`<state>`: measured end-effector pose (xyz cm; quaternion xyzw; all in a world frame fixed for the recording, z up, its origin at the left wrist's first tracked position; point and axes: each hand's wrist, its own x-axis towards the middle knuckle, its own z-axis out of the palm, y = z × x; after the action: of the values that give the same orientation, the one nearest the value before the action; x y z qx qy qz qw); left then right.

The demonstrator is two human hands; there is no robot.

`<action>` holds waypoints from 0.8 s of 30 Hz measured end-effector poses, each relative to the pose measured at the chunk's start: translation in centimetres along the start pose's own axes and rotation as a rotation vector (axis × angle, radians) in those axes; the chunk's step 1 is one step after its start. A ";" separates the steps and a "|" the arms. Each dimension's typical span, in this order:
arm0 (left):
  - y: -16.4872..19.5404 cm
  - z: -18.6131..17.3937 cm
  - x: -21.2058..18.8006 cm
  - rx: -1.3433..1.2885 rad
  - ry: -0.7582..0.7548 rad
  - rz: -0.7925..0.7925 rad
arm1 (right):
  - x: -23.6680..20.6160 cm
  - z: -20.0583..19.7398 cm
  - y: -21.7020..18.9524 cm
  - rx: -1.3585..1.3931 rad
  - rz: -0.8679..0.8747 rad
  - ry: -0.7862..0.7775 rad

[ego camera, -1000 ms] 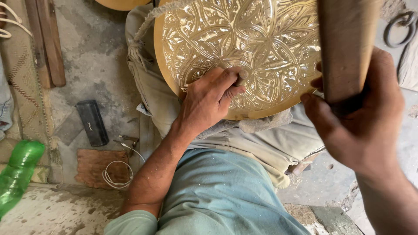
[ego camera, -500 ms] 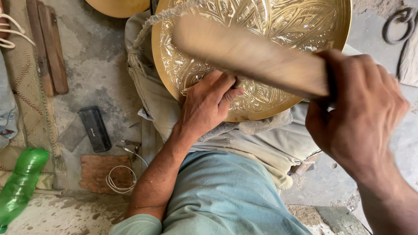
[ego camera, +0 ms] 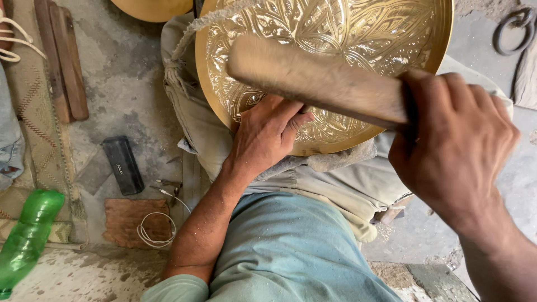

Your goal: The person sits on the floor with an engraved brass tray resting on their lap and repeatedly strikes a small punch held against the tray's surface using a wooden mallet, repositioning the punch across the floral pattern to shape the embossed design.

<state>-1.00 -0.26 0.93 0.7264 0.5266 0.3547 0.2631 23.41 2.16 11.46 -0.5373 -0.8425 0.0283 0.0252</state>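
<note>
The brass tray [ego camera: 358,50] lies on cloth [ego camera: 335,184] over your lap, its engraved face up. Your left hand [ego camera: 267,134] presses flat on its near rim, fingers spread, gripping nothing. Your right hand [ego camera: 456,148] is closed around a wooden mallet [ego camera: 313,78], which lies blurred across the tray. On the floor to your left are a black block [ego camera: 123,165], a white cable [ego camera: 154,229] and a green bottle [ego camera: 25,237].

The round tray [ego camera: 358,33] is glossy golden metal, embossed with raised leaf patterns, the mallet [ego camera: 313,81] over it matt worn wood, the cloth [ego camera: 313,184] beneath rough and beige, the bottle [ego camera: 28,235] shiny green plastic, the floor [ego camera: 123,72] coarse grey concrete
</note>
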 end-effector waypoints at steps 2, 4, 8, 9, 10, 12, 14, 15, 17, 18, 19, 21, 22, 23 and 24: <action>0.0 0.0 -0.1 -0.065 -0.028 -0.030 | 0.0 -0.2 -0.1 0.301 0.030 0.097; 0.0 -0.1 -0.1 -0.047 -0.023 -0.018 | 0.3 -0.6 -0.4 0.336 0.046 0.091; 0.1 -0.1 0.0 -0.021 -0.042 -0.020 | 1.1 -1.4 -0.8 0.031 -0.051 0.040; 0.1 -0.1 0.0 -0.048 -0.066 -0.060 | 1.2 -1.4 -1.0 0.256 0.049 0.059; 0.1 -0.2 0.0 -0.060 -0.064 -0.054 | 1.3 -1.4 -1.0 0.486 0.146 0.074; 0.0 -0.2 0.0 -0.086 -0.058 -0.030 | 1.0 -1.0 -1.0 0.413 0.173 0.025; 0.0 -0.2 0.0 0.003 -0.010 0.013 | 0.5 -0.6 -0.7 -0.192 0.030 -0.101; 0.0 0.0 0.1 0.041 0.009 0.036 | 0.2 -0.5 -0.4 0.056 0.072 -0.019; 0.0 0.0 -0.1 -0.038 -0.039 -0.018 | -0.3 0.0 -0.2 0.315 0.104 0.052; -0.1 0.0 -0.1 -0.074 -0.060 -0.043 | -0.4 0.2 0.0 0.323 0.102 0.042; -0.1 0.0 -0.2 -0.044 -0.040 -0.028 | -0.3 0.4 0.2 0.081 0.074 -0.053; -0.1 0.3 -0.3 0.011 0.000 0.002 | -0.3 0.3 0.4 -0.031 0.030 -0.073; -0.2 0.3 -0.3 -0.026 -0.036 -0.023 | -0.2 0.2 0.4 0.095 0.019 0.002; -0.3 0.3 -0.3 -0.062 -0.071 -0.053 | -0.1 -0.1 0.4 0.222 0.004 0.075; -0.4 0.3 -0.4 -0.093 -0.100 -0.091 | 0.0 -0.2 0.3 0.293 0.043 0.058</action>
<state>-1.06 -0.56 0.38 0.7057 0.5280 0.3296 0.3385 23.67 2.30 11.66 -0.5463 -0.8166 0.1359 0.1273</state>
